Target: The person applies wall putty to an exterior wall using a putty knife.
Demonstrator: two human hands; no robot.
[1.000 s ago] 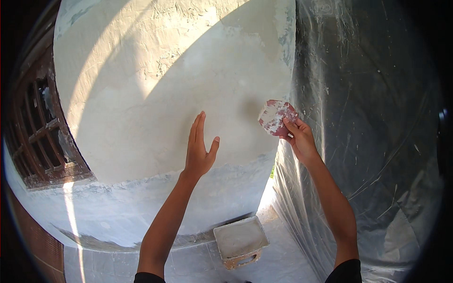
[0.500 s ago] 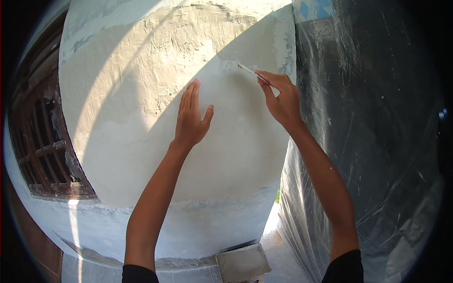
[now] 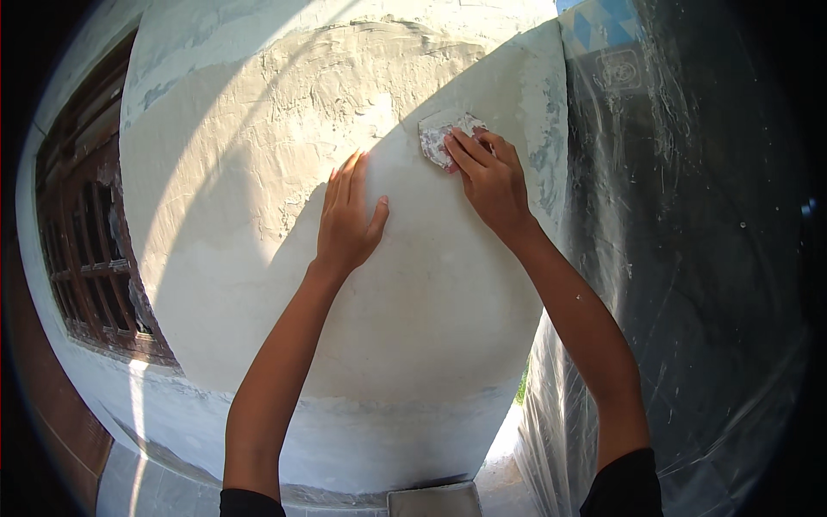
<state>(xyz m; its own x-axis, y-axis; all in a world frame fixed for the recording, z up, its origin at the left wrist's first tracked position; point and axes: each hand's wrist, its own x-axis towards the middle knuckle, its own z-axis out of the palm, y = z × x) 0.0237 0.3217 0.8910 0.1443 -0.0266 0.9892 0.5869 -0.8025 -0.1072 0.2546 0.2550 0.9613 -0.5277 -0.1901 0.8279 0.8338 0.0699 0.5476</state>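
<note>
A plastered wall (image 3: 405, 319) stands in front of me, smooth and grey over its middle, rough and sunlit higher up. My left hand (image 3: 346, 220) lies flat on it, fingers stretched upward and thumb out to the side. Farther right and a little higher, my right hand (image 3: 497, 185) grips a flat scraper (image 3: 436, 140) smeared with white plaster, some reddish colour showing through. The scraper's broad face is turned toward me, near the wall's surface beside the shadow line. Whether its edge touches the wall, I cannot tell.
At the left is a brown wooden window (image 3: 96, 258) with a barred frame. Clear plastic sheeting (image 3: 560, 422) hangs along the right side over a dark surface. A grey rectangular board or tray (image 3: 435, 502) sits low at the wall's foot.
The scraper has turned from edge-on to showing its broad face. My right hand has shifted slightly left with it, while my left hand stays on the wall. The view has tilted up a little.
</note>
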